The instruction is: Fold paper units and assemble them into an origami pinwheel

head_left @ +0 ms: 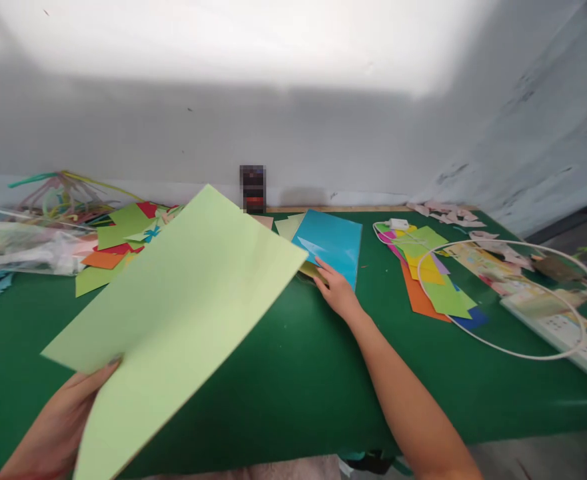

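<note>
A large light green sheet of paper is tilted up in front of me. My left hand grips it at the lower left, thumb on top and the other fingers behind it. My right hand reaches to a glossy blue sheet or packet lying on the table. Its fingers are stretched out and slightly apart at the blue item's lower left edge. A small yellowish piece shows beside those fingertips, partly hidden by the green sheet. Behind, pale green paper pokes out next to the blue item.
Coloured paper pieces and a clear plastic bag lie at the left. On the right are more coloured papers, a looped white cable, a power strip and pink scraps. A dark blurred object stands by the wall.
</note>
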A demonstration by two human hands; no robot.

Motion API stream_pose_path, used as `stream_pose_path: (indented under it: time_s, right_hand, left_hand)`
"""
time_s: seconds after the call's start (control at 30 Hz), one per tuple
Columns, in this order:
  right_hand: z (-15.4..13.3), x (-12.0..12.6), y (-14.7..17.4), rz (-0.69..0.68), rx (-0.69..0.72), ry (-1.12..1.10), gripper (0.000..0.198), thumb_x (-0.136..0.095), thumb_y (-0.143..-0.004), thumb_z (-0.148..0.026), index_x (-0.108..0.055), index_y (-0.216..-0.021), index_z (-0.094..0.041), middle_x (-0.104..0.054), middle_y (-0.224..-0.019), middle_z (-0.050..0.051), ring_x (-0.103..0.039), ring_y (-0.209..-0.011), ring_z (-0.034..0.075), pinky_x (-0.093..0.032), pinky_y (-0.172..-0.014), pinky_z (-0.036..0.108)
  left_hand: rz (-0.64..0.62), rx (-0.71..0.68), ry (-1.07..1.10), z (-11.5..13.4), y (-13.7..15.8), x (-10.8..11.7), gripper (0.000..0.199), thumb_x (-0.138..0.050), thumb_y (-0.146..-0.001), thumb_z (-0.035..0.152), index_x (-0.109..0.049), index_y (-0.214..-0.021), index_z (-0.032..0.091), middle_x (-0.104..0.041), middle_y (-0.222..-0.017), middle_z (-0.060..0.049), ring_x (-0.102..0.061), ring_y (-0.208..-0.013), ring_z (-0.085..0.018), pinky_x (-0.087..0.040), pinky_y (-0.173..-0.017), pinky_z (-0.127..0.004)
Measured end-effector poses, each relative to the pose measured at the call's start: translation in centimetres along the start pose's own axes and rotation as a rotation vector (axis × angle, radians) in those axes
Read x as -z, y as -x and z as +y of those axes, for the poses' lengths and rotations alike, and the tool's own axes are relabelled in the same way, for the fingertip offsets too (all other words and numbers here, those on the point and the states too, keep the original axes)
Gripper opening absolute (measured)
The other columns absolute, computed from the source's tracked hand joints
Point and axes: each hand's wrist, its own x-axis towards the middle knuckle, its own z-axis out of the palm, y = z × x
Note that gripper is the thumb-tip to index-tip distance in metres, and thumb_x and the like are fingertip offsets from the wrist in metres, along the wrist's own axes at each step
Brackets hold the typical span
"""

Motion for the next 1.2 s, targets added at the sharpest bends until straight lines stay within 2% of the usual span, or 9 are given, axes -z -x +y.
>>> stream_pose_path:
  time_s: [0.07, 0.2, 0.3, 0.37, 0.5, 0.57, 0.67, 0.93, 1.2]
  right_hand:
    - [0.0, 0.0, 0.0, -0.018, 0.025, 0.034, 0.033, -0.048, -0.085, -0.030, -0.058, -0.113, -0.017, -0.042, -0.138, 0.009, -0.049, -0.118, 0.025, -0.042, -0.099, 0.042]
    - [0.0, 0.1, 0.1, -0.057, 0.068, 0.113, 0.037, -0.055, -0.081, -0.034, -0.057, -0.114, -0.017, -0.039, -0.140, 0.011, -0.046, -0.121, 0.028, -0.041, -0.098, 0.046]
    - [0.2, 0.6, 0.1, -0.110, 0.136, 0.141, 0.046, -0.059, -0.078, -0.038, -0.053, -0.121, -0.022, -0.035, -0.142, 0.009, -0.035, -0.129, 0.029, -0.037, -0.101, 0.049]
    - [0.3, 0.9, 0.2, -0.163, 0.180, 0.159, 0.055, -0.063, -0.075, -0.041, -0.048, -0.126, -0.026, -0.030, -0.145, 0.008, -0.026, -0.133, 0.031, -0.032, -0.103, 0.053]
    - [0.2, 1.2, 0.1, -0.169, 0.200, 0.204, 0.038, -0.057, -0.081, -0.032, -0.055, -0.118, -0.024, -0.031, -0.145, 0.007, -0.024, -0.134, 0.030, -0.029, -0.103, 0.054]
    - [0.2, 1.3, 0.0, -0.113, 0.182, 0.203, 0.018, -0.050, -0.085, -0.024, -0.063, -0.097, -0.021, -0.043, -0.137, 0.008, -0.036, -0.128, 0.028, -0.032, -0.102, 0.050]
    - [0.4, 1.8, -0.1, -0.078, 0.104, 0.129, 0.017, -0.047, -0.087, -0.022, -0.062, -0.081, -0.020, -0.062, -0.115, 0.008, -0.056, -0.107, 0.023, -0.043, -0.092, 0.042]
    - [2.1, 4.1, 0.3, -0.076, -0.145, 0.078, 0.020, -0.046, -0.087, -0.035, -0.062, -0.087, -0.023, -0.068, -0.088, 0.003, -0.063, -0.079, 0.019, -0.048, -0.069, 0.032]
    - [1.7, 1.2, -0.8, 0.066, 0.030, 0.316, 0.035, -0.048, -0.085, -0.024, -0.054, -0.119, -0.021, -0.055, -0.122, 0.011, -0.050, -0.112, 0.026, -0.043, -0.091, 0.045]
  left_hand:
    - [-0.009, 0.041, 0.126, 0.8, -1.5, -3.1, 0.031, -0.072, -0.061, 0.021, -0.067, -0.091, 0.019, -0.073, -0.077, -0.003, -0.069, -0.068, -0.027, -0.059, -0.055, -0.031]
    - [-0.152, -0.112, 0.299, 0.4, -6.0, -8.0, 0.027, -0.058, -0.073, 0.007, -0.063, -0.098, 0.014, -0.071, -0.089, -0.004, -0.068, -0.072, -0.018, -0.058, -0.063, -0.023]
    - [-0.215, -0.150, 0.220, -1.1, -9.2, -10.1, 0.016, -0.053, -0.079, 0.006, -0.063, -0.090, 0.012, -0.070, -0.074, -0.003, -0.063, -0.053, -0.011, -0.055, -0.053, -0.018]
    - [-0.261, -0.097, 0.171, -1.8, -10.3, -10.9, 0.013, -0.051, -0.084, 0.011, -0.063, -0.090, 0.011, -0.070, -0.077, -0.006, -0.066, -0.061, -0.012, -0.056, -0.061, -0.020]
    - [-0.388, -0.063, 0.067, -1.8, -10.2, -11.0, 0.025, -0.047, -0.089, 0.029, -0.062, -0.099, 0.011, -0.070, -0.086, -0.011, -0.067, -0.078, -0.018, -0.055, -0.073, -0.027]
    - [-0.481, -0.014, -0.022, -1.5, -9.6, -10.6, 0.033, -0.045, -0.089, 0.036, -0.063, -0.092, 0.008, -0.069, -0.086, -0.014, -0.066, -0.079, -0.019, -0.054, -0.072, -0.027]
    - [-0.620, 0.042, -0.129, -1.2, -8.8, -9.9, 0.036, -0.045, -0.088, 0.040, -0.063, -0.088, 0.009, -0.067, -0.078, -0.011, -0.064, -0.070, -0.017, -0.052, -0.063, -0.025]
    - [-0.580, -0.004, -0.097, -1.5, -9.1, -10.1, 0.024, -0.050, -0.086, 0.035, -0.062, -0.088, 0.014, -0.064, -0.076, -0.006, -0.061, -0.071, -0.014, -0.051, -0.068, -0.025]
    - [-0.577, -0.025, -0.092, -1.7, -9.2, -10.1, 0.024, -0.055, -0.084, 0.034, -0.064, -0.090, 0.013, -0.065, -0.079, -0.007, -0.061, -0.074, -0.015, -0.051, -0.071, -0.026]
